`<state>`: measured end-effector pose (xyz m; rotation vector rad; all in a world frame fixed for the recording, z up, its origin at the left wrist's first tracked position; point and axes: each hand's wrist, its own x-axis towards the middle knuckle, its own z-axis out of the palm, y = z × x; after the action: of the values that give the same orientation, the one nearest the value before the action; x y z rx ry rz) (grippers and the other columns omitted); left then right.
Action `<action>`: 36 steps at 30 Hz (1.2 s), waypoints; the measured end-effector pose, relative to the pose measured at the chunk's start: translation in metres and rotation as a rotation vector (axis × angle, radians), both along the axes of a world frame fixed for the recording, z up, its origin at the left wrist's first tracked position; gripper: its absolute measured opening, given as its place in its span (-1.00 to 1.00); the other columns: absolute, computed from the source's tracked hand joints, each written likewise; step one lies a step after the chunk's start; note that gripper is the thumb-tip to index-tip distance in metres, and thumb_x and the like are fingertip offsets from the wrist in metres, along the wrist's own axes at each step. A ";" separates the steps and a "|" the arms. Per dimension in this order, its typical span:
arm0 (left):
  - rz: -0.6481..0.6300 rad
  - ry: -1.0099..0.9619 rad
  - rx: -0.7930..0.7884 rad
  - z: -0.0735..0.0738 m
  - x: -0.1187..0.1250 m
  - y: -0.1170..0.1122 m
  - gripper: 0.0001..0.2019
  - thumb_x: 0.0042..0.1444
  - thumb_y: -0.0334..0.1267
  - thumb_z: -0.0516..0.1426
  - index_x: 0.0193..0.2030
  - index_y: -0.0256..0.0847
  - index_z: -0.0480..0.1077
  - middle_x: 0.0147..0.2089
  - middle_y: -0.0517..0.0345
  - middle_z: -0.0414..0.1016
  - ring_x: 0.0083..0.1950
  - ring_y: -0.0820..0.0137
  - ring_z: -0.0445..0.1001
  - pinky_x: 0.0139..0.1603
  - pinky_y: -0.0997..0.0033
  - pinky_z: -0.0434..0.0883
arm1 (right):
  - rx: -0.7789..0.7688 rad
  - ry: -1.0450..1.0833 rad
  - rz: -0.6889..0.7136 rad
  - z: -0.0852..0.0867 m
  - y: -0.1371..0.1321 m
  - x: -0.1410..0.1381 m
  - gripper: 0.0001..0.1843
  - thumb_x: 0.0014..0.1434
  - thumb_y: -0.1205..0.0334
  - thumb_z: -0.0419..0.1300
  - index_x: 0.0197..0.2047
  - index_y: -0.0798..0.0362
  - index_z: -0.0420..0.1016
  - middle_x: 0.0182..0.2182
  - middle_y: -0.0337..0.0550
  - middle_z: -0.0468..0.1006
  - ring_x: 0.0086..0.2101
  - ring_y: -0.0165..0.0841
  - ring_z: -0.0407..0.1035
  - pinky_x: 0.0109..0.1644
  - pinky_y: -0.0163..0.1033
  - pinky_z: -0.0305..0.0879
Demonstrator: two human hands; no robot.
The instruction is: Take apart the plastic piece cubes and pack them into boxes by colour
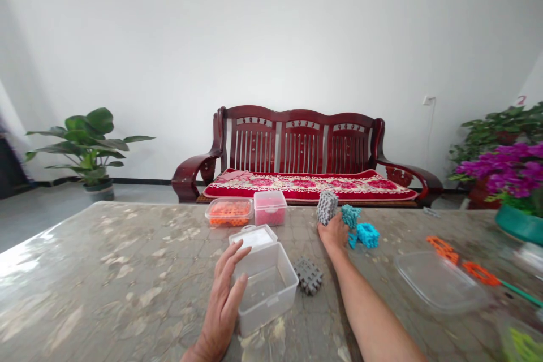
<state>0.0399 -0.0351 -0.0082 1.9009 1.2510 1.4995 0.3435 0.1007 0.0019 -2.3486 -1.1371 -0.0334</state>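
Observation:
My left hand point(223, 294) is at the left side of an open clear plastic box point(271, 300), fingers apart, with the fingertips over its left rim and near the hinged lid point(257, 236). The box has nothing in it that I can see. Farther out, my right hand point(335, 233) is closed around the lower part of a grey stack of interlocking plastic pieces point(327, 207); some of its fingers are hidden. A teal block cluster point(350, 215) and a bright blue block cube point(367, 235) sit just right of that hand. Dark grey interlocking pieces point(309, 275) lie right of the box.
Behind the box stand a lidded container of orange pieces point(229, 212) and one of pink pieces point(270, 208). A clear lid point(439, 280) and orange linked pieces point(443, 249) lie at the right, near a teal flowerpot point(520, 223). A wooden bench point(301, 147) stands beyond the table.

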 end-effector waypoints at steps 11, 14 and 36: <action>-0.013 -0.014 0.014 -0.001 0.001 0.002 -0.59 0.33 -0.08 -0.05 0.23 -0.04 0.36 0.42 0.03 0.15 0.45 0.07 0.08 0.45 -0.16 0.04 | 0.007 -0.039 0.039 -0.004 -0.014 -0.001 -0.26 0.10 0.10 0.20 0.27 0.32 0.16 0.01 0.27 0.51 0.03 0.03 0.39 0.04 -0.05 0.30; -0.024 -0.011 0.014 -0.001 0.002 0.003 -0.60 0.33 -0.09 -0.05 0.23 -0.05 0.36 0.43 0.04 0.13 0.46 0.09 0.05 0.46 -0.14 0.02 | 0.010 -0.050 0.053 -0.005 -0.023 -0.002 -0.25 0.11 0.10 0.20 0.27 0.32 0.17 0.01 0.28 0.51 0.02 0.02 0.40 0.06 -0.04 0.29; -0.020 -0.066 0.034 0.004 0.004 0.010 -0.60 0.18 -0.12 0.03 0.11 -0.12 0.44 0.36 -0.03 0.23 0.41 0.04 0.13 0.41 -0.19 0.07 | 0.075 -0.180 0.199 -0.014 -0.114 -0.015 -0.21 0.11 0.13 0.23 0.33 0.26 0.14 0.02 0.20 0.54 0.02 -0.08 0.44 0.09 -0.17 0.25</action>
<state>0.0437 -0.0255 -0.0043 1.8636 1.1810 1.5693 0.3290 -0.0133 -0.0121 -2.1907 -1.4268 -0.2164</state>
